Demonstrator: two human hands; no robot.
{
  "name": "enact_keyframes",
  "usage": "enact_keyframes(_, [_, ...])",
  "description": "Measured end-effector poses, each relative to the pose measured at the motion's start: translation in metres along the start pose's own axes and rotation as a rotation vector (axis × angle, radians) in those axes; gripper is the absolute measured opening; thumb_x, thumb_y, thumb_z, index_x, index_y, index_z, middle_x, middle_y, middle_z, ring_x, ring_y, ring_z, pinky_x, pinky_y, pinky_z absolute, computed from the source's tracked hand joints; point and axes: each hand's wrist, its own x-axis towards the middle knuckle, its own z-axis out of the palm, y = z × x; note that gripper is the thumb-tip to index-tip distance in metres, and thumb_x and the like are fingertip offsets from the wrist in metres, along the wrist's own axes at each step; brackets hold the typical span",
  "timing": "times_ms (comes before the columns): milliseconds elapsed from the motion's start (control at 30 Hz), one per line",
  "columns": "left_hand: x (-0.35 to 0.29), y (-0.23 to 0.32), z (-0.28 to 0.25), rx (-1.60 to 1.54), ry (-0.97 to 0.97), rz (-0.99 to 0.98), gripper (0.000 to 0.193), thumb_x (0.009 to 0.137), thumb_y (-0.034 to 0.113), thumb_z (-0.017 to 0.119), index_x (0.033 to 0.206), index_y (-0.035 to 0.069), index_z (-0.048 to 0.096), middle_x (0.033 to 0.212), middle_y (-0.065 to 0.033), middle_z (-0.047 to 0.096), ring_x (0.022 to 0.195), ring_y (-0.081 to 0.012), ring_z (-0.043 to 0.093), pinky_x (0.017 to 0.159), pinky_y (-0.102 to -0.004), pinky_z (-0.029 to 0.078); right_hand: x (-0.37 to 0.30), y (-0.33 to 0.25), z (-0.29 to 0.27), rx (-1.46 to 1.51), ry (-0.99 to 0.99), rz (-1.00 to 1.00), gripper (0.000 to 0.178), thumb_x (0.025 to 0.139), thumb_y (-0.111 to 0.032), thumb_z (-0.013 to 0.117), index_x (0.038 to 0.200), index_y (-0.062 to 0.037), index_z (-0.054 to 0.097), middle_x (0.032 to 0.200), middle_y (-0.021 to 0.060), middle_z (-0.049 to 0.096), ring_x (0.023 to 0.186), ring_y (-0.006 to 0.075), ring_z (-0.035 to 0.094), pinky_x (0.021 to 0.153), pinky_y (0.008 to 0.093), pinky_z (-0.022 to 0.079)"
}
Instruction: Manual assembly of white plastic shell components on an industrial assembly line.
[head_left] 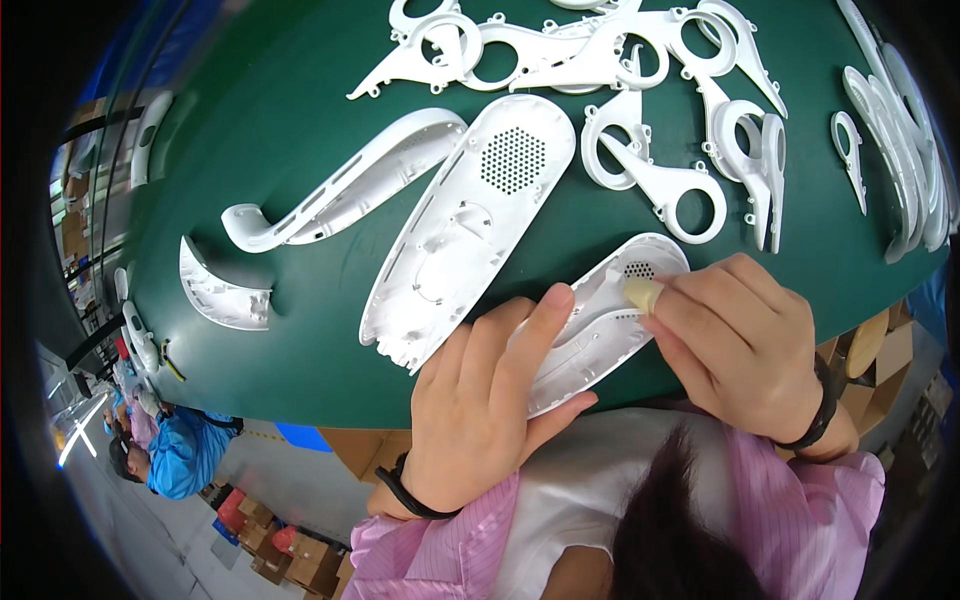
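A long white plastic shell [592,362] with a small patch of holes at its far end lies tilted at the table's near edge. My left hand [490,400] grips its near part, index finger along the far side and thumb along the near side. At the perforated end is my right hand [740,345], fingers curled, with a pale yellow finger cot [642,294] on one fingertip. That fingertip and the thumb close on the shell's rim; anything small between them is hidden. Beyond my left hand rests a larger white perforated cover [465,235].
White curved handle-like piece [350,180] and a crescent piece [225,290] lie left on the green table [320,350]. Several white ring-ended parts [660,190] spread across the back; curved white strips [895,150] stack at far right. A person in blue [190,455] is in the background, left.
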Motion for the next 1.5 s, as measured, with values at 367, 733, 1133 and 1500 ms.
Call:
enact_keyframes(367, [0.002,0.0,0.001,0.031,0.011,-0.02,0.068,0.077,0.037,0.078,0.137,0.013,0.058,0.114,-0.0094,0.06,0.084,-0.0254,0.057,0.072,-0.0353,0.05,0.024,-0.001,-0.004,0.32,-0.136,0.202,0.031,0.072,-0.019,0.084,0.085,-0.0011,0.063,0.083,0.0095,0.057,0.066,0.0279,0.055,0.056,0.0354,0.044])
enact_keyframes(733, [0.002,-0.002,0.0,-0.079,0.042,-0.06,0.086,0.073,0.034,0.082,0.145,0.001,0.046,0.112,-0.0137,0.062,0.088,-0.0309,0.061,0.077,-0.0395,0.052,0.019,0.001,0.007,0.181,-0.095,0.154,0.021,0.071,-0.007,0.082,0.081,-0.0027,0.064,0.076,0.0064,0.061,0.06,0.0242,0.057,0.051,0.0311,0.045])
enact_keyframes(1133, [-0.003,-0.02,-0.011,-0.278,0.395,0.258,0.069,0.074,0.035,0.087,0.126,0.005,0.055,0.116,-0.0197,0.066,0.089,-0.0321,0.067,0.079,-0.0398,0.057,0.025,-0.017,0.006,0.197,0.156,-0.289,0.023,0.077,-0.016,0.077,0.095,-0.0016,0.074,0.095,0.0069,0.07,0.063,0.0124,0.061,0.049,0.0204,0.046])
enact_keyframes(1500, [-0.187,-0.098,-0.072,0.766,1.245,-0.379,0.016,0.1,0.005,0.059,0.105,-0.008,0.065,0.104,-0.0159,0.061,0.082,-0.0237,0.062,0.072,-0.0354,0.054,0.016,0.046,-0.038,-0.116,-0.104,-0.045,0.042,0.062,-0.008,0.081,0.103,-0.0036,0.072,0.092,0.0065,0.068,0.074,0.0232,0.062,0.059,0.0316,0.051])
